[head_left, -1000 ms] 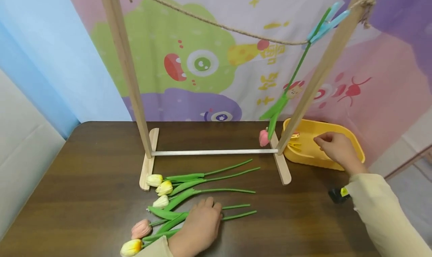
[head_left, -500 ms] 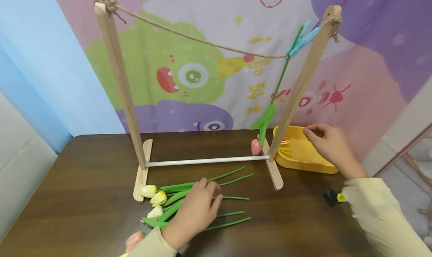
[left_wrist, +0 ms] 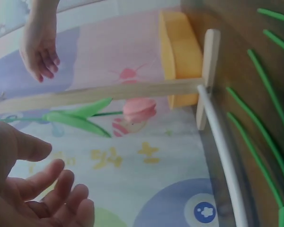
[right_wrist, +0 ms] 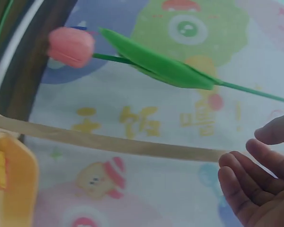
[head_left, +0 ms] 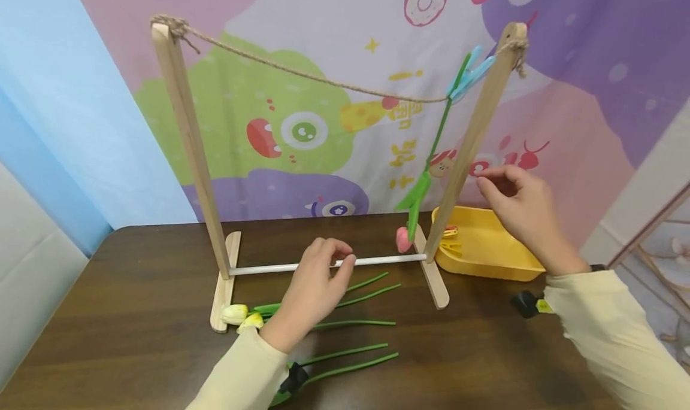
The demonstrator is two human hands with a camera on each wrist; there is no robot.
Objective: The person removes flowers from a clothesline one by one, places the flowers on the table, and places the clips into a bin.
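My left hand is raised over the tulip stems, thumb and fingers loosely bent with nothing between them. Beneath it on the table lie several artificial tulips, among them a pale yellow tulip; the forearm and sleeve cover most of the other blooms. My right hand is in the air above the yellow tray, right of the frame's right post. It holds nothing; the right wrist view shows its thumb and fingertips apart. A pink tulip hangs head down from the rope, its stem held by a light blue clothespin.
A wooden frame's left post and right post are joined by a white bar low down. The yellow tray at right holds a few clothespins. A patterned cloth hangs behind.
My left hand has lifted off the tulip stems and moved toward the white bar. The right hand has risen above the tray. The head view has tilted upward.
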